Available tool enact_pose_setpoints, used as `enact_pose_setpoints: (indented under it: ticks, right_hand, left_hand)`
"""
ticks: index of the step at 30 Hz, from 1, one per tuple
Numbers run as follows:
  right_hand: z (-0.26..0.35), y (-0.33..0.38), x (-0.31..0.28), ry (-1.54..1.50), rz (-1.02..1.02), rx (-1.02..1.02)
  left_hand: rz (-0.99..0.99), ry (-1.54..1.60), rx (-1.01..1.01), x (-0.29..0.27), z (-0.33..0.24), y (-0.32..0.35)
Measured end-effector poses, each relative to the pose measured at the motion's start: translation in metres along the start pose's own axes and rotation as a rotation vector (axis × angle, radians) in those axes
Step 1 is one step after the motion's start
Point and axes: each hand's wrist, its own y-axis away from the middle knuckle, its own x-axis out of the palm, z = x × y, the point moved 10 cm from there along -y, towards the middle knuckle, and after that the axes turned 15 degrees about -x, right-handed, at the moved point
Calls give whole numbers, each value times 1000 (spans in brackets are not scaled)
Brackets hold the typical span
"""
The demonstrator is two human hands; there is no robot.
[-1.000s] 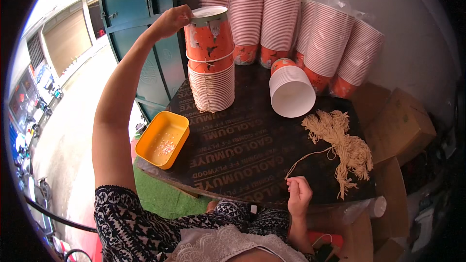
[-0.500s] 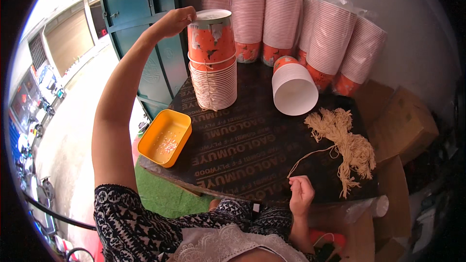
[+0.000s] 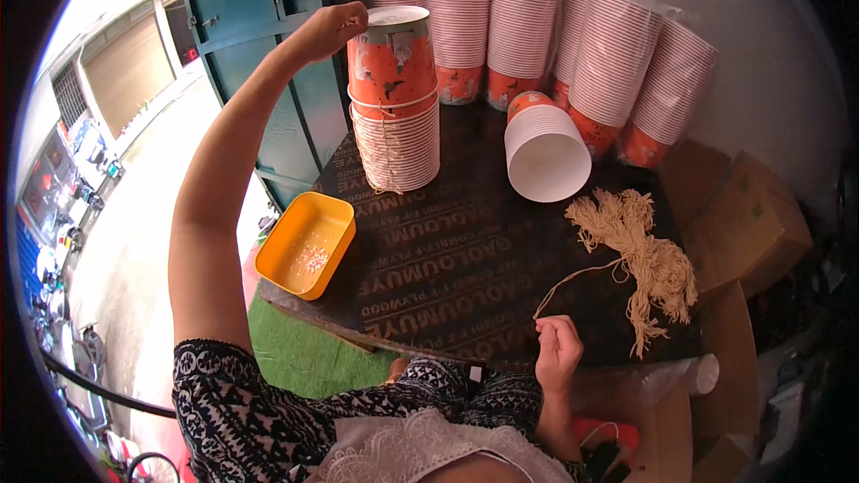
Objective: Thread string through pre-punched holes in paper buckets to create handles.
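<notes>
A thin beige cord (image 3: 557, 287) ran from the right hand (image 3: 559, 351), which was closed with its fingertips pinching the end, over the black tabletop (image 3: 447, 273) to a tangled cord bundle (image 3: 660, 268), farther out and to the right. The left hand (image 3: 333, 31) curled at the upper edge of a nested paper-bucket stack (image 3: 394, 139); its grip could not be told. A yellow tray (image 3: 288, 231) sat nearer the person.
</notes>
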Motion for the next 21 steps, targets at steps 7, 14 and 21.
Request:
enact_pose_setpoints:
  ticks: [7, 14, 21]
  right_hand:
    - [3, -1, 0, 0, -2, -27]
    - [4, -2, 0, 4, -3, -38]
    - [5, -3, -2, 13, -25, -60]
  left_hand:
    - [14, -36, -46, 1, -12, -1]
    - [6, -5, -40, -2, -13, -3]
    - [-3, -34, -87, 1, -3, 1]
